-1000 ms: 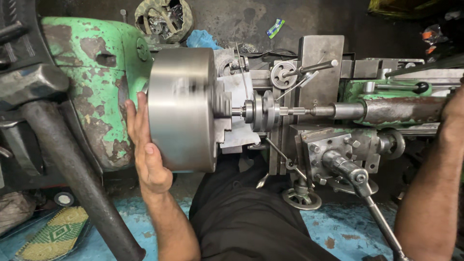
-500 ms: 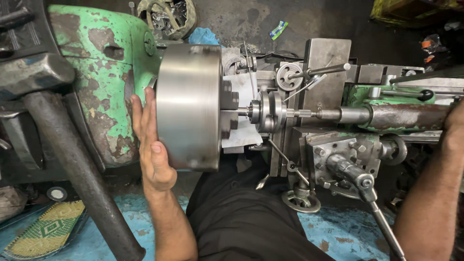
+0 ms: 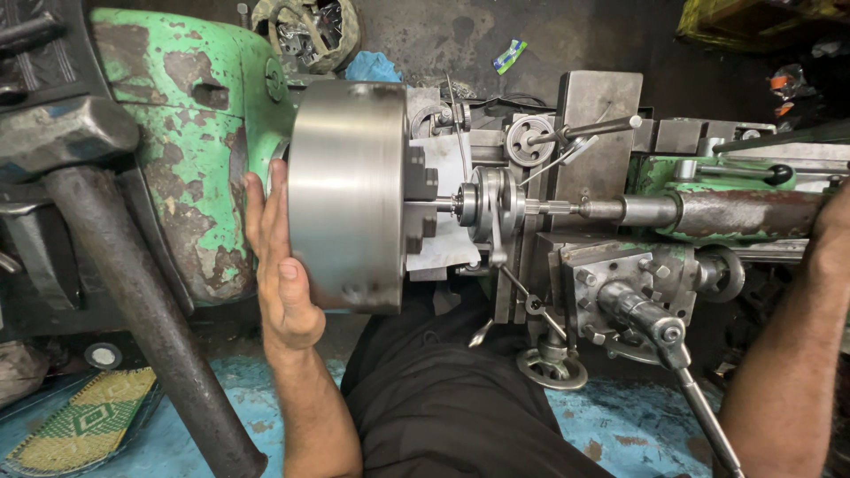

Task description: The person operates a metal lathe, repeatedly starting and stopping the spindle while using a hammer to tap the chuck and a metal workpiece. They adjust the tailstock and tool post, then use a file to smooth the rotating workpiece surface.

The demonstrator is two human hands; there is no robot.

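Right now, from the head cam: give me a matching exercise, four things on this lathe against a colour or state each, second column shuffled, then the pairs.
Things:
1. chuck
2. headstock casing
3. left hand
4. floor

Colour or state:
A. green paint, chipped and rusty in patches
B. blue and worn
C. open palm pressed flat on the chuck's back rim
D. bare shiny steel, large drum shape

Pairs: 1-D, 2-A, 3-C, 4-B

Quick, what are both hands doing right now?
Left hand: open, flat against the big steel chuck.
Right hand: at the frame edge, cannot be told.
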